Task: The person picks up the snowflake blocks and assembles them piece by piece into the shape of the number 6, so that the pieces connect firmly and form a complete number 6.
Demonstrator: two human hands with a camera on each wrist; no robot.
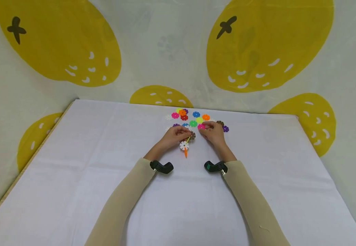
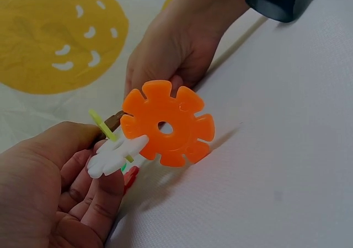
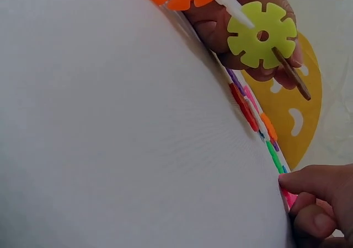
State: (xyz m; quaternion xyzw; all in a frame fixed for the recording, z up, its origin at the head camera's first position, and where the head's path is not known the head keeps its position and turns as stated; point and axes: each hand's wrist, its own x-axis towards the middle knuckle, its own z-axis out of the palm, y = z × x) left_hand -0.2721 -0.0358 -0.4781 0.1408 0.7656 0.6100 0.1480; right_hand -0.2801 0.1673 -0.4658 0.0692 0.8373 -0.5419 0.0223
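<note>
My left hand (image 1: pixel 173 135) pinches a joined chain of notched plastic snowflake discs, held up off the table. An orange disc (image 2: pixel 190 129) is at the near end, slotted into a white disc (image 2: pixel 113 158). A yellow disc (image 3: pixel 249 36) follows, with a brown disc (image 3: pixel 295 78) edge-on in its slot. To the right, my right hand (image 1: pixel 215 134) is down among the loose discs. Its fingertips touch or nearly touch a pink disc (image 1: pixel 200 126) lying flat. One finger (image 3: pixel 309 180) stretches out there in the right wrist view; the others bend below it.
Several loose discs lie beyond the hands, including a green disc (image 1: pixel 193 123), a blue disc (image 1: pixel 196 114), an orange disc (image 1: pixel 206 117) and a red disc (image 1: pixel 184 117). A purple disc (image 1: pixel 225 128) is right of the right hand. A white cloth (image 1: pixel 178 205) covers the table.
</note>
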